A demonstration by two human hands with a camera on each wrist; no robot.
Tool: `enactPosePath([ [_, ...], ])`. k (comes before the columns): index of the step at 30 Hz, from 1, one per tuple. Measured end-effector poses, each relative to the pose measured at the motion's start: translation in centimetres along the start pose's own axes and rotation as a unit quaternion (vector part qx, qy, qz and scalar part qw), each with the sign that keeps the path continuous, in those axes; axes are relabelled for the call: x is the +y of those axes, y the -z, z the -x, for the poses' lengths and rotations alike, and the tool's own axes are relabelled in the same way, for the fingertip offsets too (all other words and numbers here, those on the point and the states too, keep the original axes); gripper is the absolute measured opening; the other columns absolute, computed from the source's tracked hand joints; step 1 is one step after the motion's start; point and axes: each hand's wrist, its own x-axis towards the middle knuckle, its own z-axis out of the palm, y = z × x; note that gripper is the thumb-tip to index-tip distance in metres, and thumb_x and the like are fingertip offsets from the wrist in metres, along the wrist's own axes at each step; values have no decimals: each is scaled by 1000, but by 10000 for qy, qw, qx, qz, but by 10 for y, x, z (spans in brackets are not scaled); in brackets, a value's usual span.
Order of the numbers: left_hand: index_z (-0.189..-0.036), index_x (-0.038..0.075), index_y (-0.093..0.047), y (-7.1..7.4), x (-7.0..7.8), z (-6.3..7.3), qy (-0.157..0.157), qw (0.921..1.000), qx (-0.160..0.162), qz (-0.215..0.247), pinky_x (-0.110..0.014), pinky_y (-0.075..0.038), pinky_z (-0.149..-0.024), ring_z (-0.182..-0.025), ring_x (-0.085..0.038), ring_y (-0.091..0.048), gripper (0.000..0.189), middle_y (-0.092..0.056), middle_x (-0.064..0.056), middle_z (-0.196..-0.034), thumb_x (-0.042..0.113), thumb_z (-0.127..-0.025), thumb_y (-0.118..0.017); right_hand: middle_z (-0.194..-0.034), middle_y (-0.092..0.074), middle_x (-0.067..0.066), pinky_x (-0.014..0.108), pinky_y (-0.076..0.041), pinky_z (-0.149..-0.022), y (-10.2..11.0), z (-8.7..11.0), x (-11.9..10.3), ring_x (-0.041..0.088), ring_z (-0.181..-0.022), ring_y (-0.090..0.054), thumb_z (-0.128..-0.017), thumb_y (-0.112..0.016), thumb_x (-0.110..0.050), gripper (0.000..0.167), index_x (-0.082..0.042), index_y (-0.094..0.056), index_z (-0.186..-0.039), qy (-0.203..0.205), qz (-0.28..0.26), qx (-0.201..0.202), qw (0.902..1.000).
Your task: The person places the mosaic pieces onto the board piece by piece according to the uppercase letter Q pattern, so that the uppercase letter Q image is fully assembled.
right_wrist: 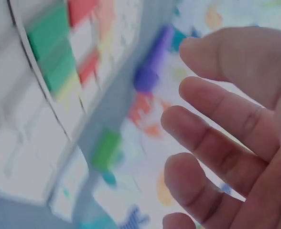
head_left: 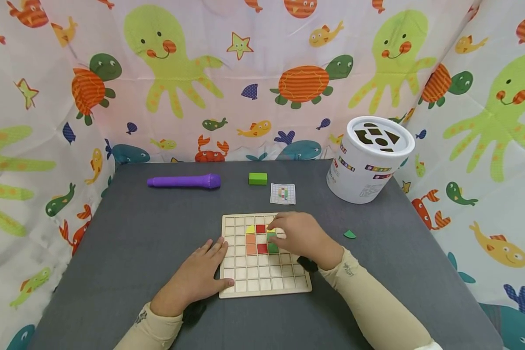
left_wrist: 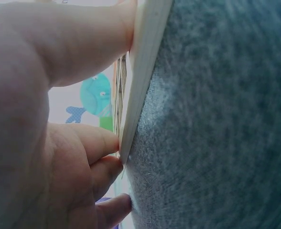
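Observation:
A square wooden grid board [head_left: 240, 289] lies on the grey table. Coloured pieces sit in its cells: a red one [head_left: 260, 229] at the top, orange ones [head_left: 251, 244] on the left, green ones [head_left: 273, 248] on the right, and a yellow one [head_left: 250, 230] at the upper left. My left hand [head_left: 200, 274] rests at the board's left side, thumb on its lower corner and fingertips at the rim. Above the coloured cells is my right hand [head_left: 304, 238]; its spread, slightly bent fingers [right_wrist: 217, 100] hold nothing in the right wrist view.
Behind the board lie a purple microphone-shaped stick [head_left: 183, 181], a green block [head_left: 258, 179] and a pattern card [head_left: 283, 194]. A white bucket [head_left: 367, 163] with a shape-cut lid stands at the back right. A small green piece [head_left: 350, 234] lies right of the board.

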Motion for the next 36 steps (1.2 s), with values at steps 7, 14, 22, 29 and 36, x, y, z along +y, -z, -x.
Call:
enactPosePath([
  [7, -167, 3, -34, 2, 0, 0, 47, 9999, -53, 97, -62, -28, -123, -158, -44, -25, 100, -27, -12, -174, 57, -95, -76, -119, -75, 4, 46, -62, -81, 39, 33, 40, 24, -104, -73, -97, -82, -27, 23, -16, -84, -117, -1246, 104, 294, 9917],
  [14, -167, 2, -34, 2, 1, 1, 39, 9999, -61, 88, -62, -28, -123, -158, -44, -25, 99, -27, -13, -174, 56, -95, -76, -127, -71, 15, 59, -58, -89, 24, 76, 86, 37, -113, -69, -97, -79, -27, 36, -8, -77, -128, -2538, 98, -616, 9652],
  [22, -167, 1, -32, 2, -1, 1, -1, 9999, -79, 108, -63, -28, -123, -158, -46, -24, 100, -26, -16, -174, 55, -96, -75, -119, -68, 27, 63, -54, -95, -3, 103, 104, 48, -111, -66, -95, -74, -4, 31, 6, -74, -124, -2912, -116, -805, 9532],
  [29, -167, 0, -33, 3, -1, 2, -30, 9998, -44, 168, -63, -28, -123, -157, -47, -25, 100, -27, -16, -174, 55, -95, -76, -108, -75, 15, 56, -58, -91, -14, 90, 82, 34, -100, -72, -92, -77, -8, 21, -1, -81, -112, -2379, -527, -422, 9689],
  [36, -168, 2, -30, 1, -1, -1, -10, 9999, -119, 22, -62, -26, -124, -158, -45, -23, 101, -24, -14, -175, 58, -96, -74, -103, -75, 0, 45, -60, -85, -21, 69, 48, 18, -91, -70, -91, -85, -19, 21, -11, -82, -111, -1788, -638, -341, 9812],
])
